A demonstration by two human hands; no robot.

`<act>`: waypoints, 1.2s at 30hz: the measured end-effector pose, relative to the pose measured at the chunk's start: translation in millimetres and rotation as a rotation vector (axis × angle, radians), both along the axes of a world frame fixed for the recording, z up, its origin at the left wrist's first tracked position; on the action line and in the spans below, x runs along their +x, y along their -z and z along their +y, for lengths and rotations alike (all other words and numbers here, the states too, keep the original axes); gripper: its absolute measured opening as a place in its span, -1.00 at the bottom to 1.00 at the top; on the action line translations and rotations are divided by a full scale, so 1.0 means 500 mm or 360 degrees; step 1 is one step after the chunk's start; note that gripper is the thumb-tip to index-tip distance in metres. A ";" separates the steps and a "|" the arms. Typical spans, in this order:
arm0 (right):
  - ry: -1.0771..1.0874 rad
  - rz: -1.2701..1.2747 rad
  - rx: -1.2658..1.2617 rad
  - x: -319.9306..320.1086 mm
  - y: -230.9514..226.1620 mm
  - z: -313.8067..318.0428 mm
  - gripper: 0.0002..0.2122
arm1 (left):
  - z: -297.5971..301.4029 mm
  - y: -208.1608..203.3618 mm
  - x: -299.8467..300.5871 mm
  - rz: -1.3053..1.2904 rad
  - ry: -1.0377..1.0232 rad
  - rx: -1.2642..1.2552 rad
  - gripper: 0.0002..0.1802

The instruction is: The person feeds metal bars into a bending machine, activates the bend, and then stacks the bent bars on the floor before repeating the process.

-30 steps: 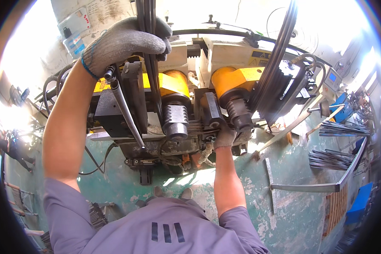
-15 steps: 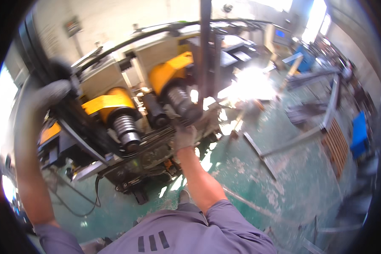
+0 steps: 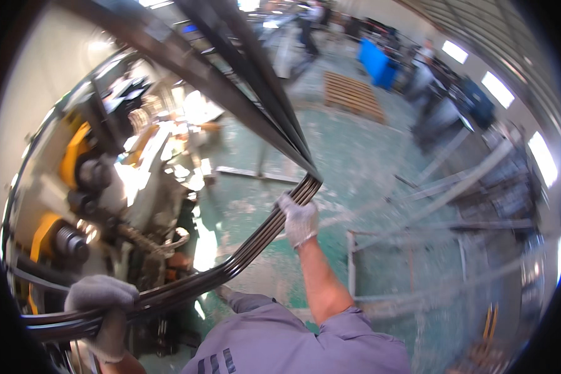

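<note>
Gripping the dark bent bars [image 3: 265,240], fingers of the right hand [image 3: 300,222] held near 1 sharp bend; the left hand [image 3: 100,292] clasped their lower stretch. The bundle hung over green floor [image 3: 349,187] beside the yellow-fitted machine [image 3: 75,156]. Carrying seemed in hand; the next move likely needed both grips.

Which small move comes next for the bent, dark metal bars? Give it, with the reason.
Probably ease the bars rightward, away from the yellow-and-black metal machine on the left, since the grey-gloved left hand and right hand both grip them.
</note>
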State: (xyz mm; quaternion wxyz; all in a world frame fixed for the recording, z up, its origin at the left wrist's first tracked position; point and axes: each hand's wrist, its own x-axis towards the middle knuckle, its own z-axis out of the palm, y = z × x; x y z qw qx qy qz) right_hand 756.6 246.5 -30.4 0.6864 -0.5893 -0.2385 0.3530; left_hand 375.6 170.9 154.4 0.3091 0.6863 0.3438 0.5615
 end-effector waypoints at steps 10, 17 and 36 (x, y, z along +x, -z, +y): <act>0.1026 -0.1187 0.0305 0.495 -0.473 -0.419 -0.80 | -0.043 0.136 0.455 -0.1151 0.1051 -0.0759 -0.77; 0.1421 -0.2077 -0.0548 0.773 -0.769 -0.550 -0.53 | -0.092 0.080 0.884 -0.1414 0.1656 -0.1157 -0.75; 0.2032 -0.2313 -0.2416 1.691 -0.838 -0.814 -0.59 | -0.065 0.391 1.338 -0.0643 0.0953 -0.2047 -0.69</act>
